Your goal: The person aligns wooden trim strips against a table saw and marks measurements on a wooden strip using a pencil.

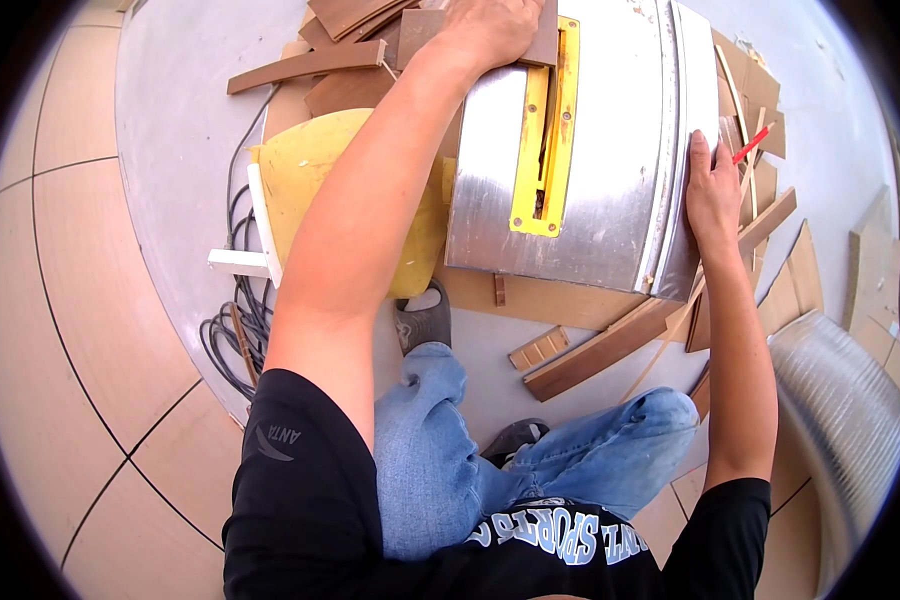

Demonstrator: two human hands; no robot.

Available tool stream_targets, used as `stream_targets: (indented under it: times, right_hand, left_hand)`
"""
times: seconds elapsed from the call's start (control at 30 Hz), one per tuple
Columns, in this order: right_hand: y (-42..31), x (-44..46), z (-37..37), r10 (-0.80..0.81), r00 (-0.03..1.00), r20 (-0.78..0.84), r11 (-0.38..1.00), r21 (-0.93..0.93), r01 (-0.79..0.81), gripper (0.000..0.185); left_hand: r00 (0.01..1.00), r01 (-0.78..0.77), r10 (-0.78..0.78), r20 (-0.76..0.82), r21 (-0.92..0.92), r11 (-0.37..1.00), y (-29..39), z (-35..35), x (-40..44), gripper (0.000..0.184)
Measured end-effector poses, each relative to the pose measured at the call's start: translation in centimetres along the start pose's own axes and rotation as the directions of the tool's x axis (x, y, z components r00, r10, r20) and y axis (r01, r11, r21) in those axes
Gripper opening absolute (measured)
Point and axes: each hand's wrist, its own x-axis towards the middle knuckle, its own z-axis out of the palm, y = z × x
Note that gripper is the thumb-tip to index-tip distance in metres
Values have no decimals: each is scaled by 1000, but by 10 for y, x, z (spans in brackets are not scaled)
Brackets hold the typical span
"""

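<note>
1 coil of black cable (238, 335) is lying at the left, near a curved yellow piece (310, 165). Next, the left hand (492, 35) is resting on a brown board (542, 48); its fingers are running out of view, so I cannot tell whether it is gripping. The board is lying on the metal table (620, 120), partly covering the yellow insert (562, 140). The right hand (715, 195) is touching the table's right edge, its grip being unclear. 1 red pencil (753, 145) is pointing outward just beside its fingers.
</note>
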Motion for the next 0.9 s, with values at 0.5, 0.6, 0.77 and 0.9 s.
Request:
stream_targets:
  times: [0.5,0.6,0.77,0.9]
  right_hand:
    - [2,1,0,12,1000,6,999,-35,-12,72]
    - [1,2,-2,31,999,32,998,-47,-30,73]
    - [2,2,0,6,1000,5,999,-32,-6,70]
    - [-1,3,-3,41,998,53,997,-67,-37,73]
  left_hand:
    - [995,-67,67,-75,-2,998,-7,8,-7,62]
    - [993,-72,71,-96,-10,997,-8,10,-11,62]
    - [987,-107,107,-124,-1,994,-8,11,-16,61]
    - [982,-121,121,-144,9,993,-8,13,-21,60]
